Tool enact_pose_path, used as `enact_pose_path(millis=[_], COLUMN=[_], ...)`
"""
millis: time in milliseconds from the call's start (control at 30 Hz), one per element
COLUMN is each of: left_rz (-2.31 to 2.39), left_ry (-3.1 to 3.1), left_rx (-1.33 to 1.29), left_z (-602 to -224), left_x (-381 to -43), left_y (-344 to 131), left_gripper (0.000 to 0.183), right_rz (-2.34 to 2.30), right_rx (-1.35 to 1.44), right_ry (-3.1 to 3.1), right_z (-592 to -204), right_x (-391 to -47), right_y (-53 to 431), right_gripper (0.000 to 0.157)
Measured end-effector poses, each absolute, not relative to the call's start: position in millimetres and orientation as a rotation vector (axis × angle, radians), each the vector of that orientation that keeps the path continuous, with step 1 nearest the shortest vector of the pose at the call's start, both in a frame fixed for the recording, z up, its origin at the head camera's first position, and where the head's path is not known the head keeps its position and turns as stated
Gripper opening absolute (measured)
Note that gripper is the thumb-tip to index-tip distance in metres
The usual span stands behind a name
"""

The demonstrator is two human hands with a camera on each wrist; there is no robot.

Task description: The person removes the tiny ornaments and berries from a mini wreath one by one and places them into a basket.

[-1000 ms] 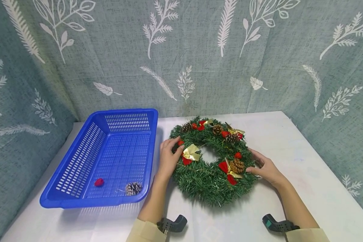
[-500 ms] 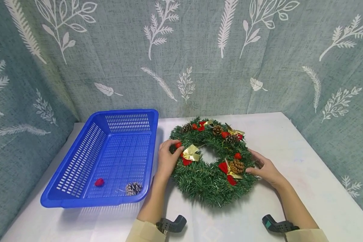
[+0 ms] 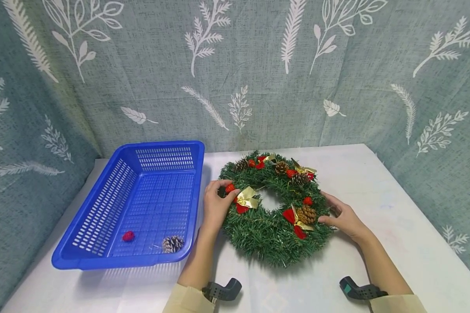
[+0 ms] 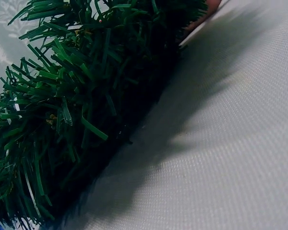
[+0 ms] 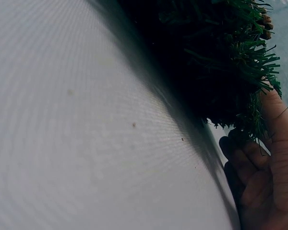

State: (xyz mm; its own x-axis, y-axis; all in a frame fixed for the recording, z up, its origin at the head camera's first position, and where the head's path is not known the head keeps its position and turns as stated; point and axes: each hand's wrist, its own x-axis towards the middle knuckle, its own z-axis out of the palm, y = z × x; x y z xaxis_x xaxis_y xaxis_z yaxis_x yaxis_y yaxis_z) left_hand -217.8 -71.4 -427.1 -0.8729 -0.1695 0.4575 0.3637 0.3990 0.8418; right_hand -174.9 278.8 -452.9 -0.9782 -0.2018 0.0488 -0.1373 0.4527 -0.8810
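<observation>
A green artificial wreath (image 3: 274, 243) lies on the white table, trimmed with pine cones, red berries and red-and-gold bows. At its left side my left hand (image 3: 216, 206) pinches a red berry ornament (image 3: 229, 188) between thumb and fingers, beside a gold bow (image 3: 247, 198). My right hand (image 3: 346, 221) grips the wreath's right edge, thumb near a brown pine cone (image 3: 307, 214). In the right wrist view, that hand's curled fingers (image 5: 247, 160) show under the wreath's edge. Only green needles (image 4: 86, 105), shadow and a bit of hand appear in the left wrist view.
A blue plastic basket (image 3: 197, 191) stands left of the wreath, close to my left forearm. Inside are a red berry (image 3: 128, 236) and a frosted pine cone (image 3: 173, 244). Leaf-patterned curtains (image 3: 235, 87) enclose the back and sides of the table (image 3: 384, 208).
The berry under my left hand has shifted slightly left and down, along with the fingers. My right hand and the wreath stay in place.
</observation>
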Motion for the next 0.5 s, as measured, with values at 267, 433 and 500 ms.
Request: enact_pose_path(millis=[267, 433, 500], left_rz=[-1.536, -1.504, -1.503], left_ry=[-2.150, -2.137, -2.122], left_rx=[-0.176, -0.183, -0.191], left_z=[-424.3, -421.5, -420.6], left_x=[-214.7, -213.8, -213.1], left_y=[-71.2, -70.4, -70.2], left_gripper=[0.029, 0.030, 0.030], right_rz=[-1.589, -1.610, -1.607], right_rx=[-0.328, -0.329, -0.333], right_ry=[2.604, 2.576, 2.580], right_z=[-453.4, -453.6, -453.8], right_x=[-174.0, -174.9, -175.5], right_y=[279.5, 279.9, 280.1], right_gripper=[0.080, 0.080, 0.080])
